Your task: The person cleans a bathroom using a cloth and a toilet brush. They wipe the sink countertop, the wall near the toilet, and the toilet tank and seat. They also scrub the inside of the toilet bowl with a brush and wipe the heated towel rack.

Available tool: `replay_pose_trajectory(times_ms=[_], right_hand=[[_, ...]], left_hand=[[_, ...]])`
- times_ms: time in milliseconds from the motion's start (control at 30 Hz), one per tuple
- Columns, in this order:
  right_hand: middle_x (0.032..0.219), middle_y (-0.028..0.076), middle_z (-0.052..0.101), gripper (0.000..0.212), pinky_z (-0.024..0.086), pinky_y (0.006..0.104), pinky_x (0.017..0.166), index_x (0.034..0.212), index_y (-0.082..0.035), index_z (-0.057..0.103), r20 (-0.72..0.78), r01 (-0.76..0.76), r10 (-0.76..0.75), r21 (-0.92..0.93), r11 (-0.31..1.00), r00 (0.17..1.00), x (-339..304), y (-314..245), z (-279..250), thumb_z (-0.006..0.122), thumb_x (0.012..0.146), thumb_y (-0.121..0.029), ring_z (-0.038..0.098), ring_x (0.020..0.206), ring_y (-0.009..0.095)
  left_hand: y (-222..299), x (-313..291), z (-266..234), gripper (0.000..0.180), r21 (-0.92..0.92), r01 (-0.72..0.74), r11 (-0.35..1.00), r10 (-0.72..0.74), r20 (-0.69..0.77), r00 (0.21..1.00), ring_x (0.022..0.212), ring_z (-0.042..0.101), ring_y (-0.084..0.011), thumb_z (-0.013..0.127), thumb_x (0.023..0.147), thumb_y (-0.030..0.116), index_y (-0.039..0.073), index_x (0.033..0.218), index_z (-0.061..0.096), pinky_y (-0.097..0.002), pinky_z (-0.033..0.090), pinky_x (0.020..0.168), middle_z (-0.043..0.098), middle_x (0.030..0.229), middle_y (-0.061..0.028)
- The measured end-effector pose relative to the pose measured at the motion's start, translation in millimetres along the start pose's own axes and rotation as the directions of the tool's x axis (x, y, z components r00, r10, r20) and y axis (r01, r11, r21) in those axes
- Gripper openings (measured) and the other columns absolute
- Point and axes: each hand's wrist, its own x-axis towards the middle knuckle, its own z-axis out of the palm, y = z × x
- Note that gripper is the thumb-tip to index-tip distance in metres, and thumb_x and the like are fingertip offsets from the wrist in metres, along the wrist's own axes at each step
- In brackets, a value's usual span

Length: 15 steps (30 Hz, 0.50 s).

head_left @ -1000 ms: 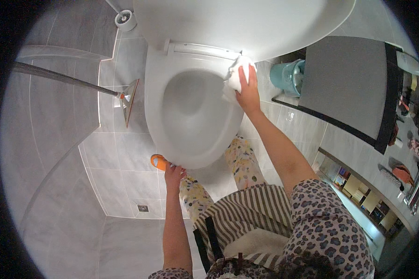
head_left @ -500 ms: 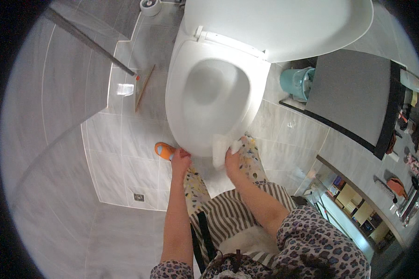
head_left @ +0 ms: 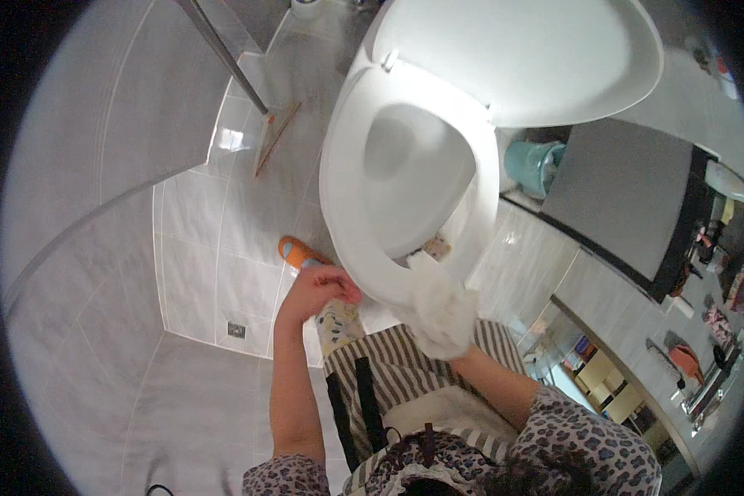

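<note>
In front of me is a white toilet with its lid (head_left: pixel 529 58) up. Its seat (head_left: pixel 343 174) appears tilted up a little at the front, and a patch of patterned fabric shows through the opening. My left hand (head_left: pixel 318 291) is at the seat's front left edge, fingers curled and closed against it. A crumpled white wipe (head_left: pixel 440 318), blurred by motion, covers my right hand, hiding its fingers. The wipe lies over the front right of the seat, one corner reaching into the opening.
An orange slipper (head_left: pixel 293 250) is on my left foot beside the toilet. A long-handled squeegee (head_left: pixel 264 112) rests on the tiles at the left. At the right stand a teal bin (head_left: pixel 525 168) and a grey-topped cabinet (head_left: pixel 612 198). A floor drain (head_left: pixel 236 330) lies lower left.
The seat's front seems to have risen with my left hand at its edge. The wipe, small and blurred in my right hand before, now spreads over that hand and the seat.
</note>
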Motion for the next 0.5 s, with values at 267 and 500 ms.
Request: replay_pose_trajectory(times_ms=[267, 500], right_hand=[[0.103, 0.011, 0.061, 0.051, 0.053, 0.0353, 0.055, 0.118, -0.008, 0.050, 0.181, 0.447, -0.476, 0.180, 0.876, 0.861, -104, -302, -26, 0.043, 0.089, -0.050, 0.063, 0.079, 0.027], [0.084, 0.010, 0.065, 0.053, 0.057, 0.0289, 0.045, 0.111, -0.005, 0.053, 0.088, 0.688, -0.698, 0.121, 0.716, 0.711, -79, -405, 45, 0.038, 0.093, -0.052, 0.065, 0.056, 0.022]], left_hand=[[129, -12, 47, 0.023, -0.090, -0.430, 0.898, 0.431, -0.008, 0.902, 0.071, 0.061, -0.0146, 0.041, 0.072, -0.012, -0.004, 0.081, 0.061, -0.0285, 0.052, 0.068, 0.063, 0.075, -0.0083], [38, -6, 39, 0.020, -0.142, -0.344, 0.928, 0.343, -0.030, 0.939, 0.068, 0.062, -0.0177, 0.045, 0.072, -0.010, -0.002, 0.082, 0.061, -0.0302, 0.052, 0.064, 0.062, 0.072, -0.0085]])
